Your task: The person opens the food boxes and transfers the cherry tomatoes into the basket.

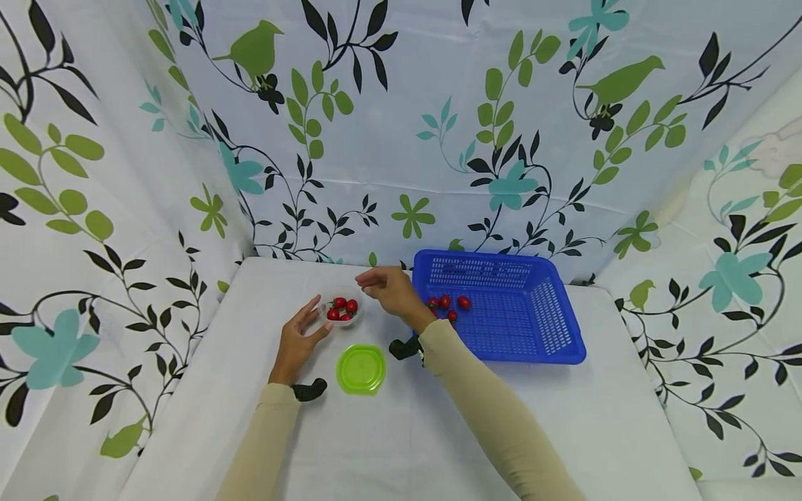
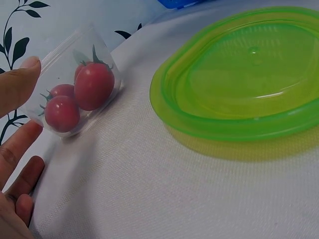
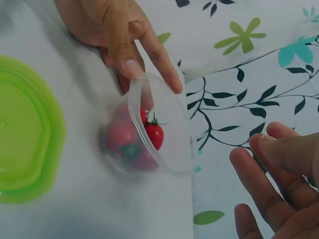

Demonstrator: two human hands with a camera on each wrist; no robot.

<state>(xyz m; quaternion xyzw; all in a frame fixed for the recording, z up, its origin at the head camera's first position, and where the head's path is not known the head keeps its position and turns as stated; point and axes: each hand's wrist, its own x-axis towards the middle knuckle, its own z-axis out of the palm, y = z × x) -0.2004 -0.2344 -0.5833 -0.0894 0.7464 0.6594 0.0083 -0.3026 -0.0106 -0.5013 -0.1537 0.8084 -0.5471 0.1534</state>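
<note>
A small clear plastic container (image 2: 82,45) stands on the table, holding several small red tomatoes (image 1: 340,308) with green stems. My left hand (image 1: 299,344) holds it from the left, thumb and fingers around its side near the rim. Just right of the container and apart from it, my right hand (image 1: 390,290) hovers with bent, relaxed fingers; nothing shows between them in the right wrist view. A green translucent lid (image 1: 361,369) lies in front of the container. More tomatoes (image 1: 464,303) sit in the left part of a blue plastic basket (image 1: 567,313), partly hidden by my right wrist.
The basket occupies the right back of the white-covered table (image 1: 401,438). Printed curtains (image 1: 388,139) hang behind the table and along both sides. Black straps (image 1: 310,390) are on both wrists.
</note>
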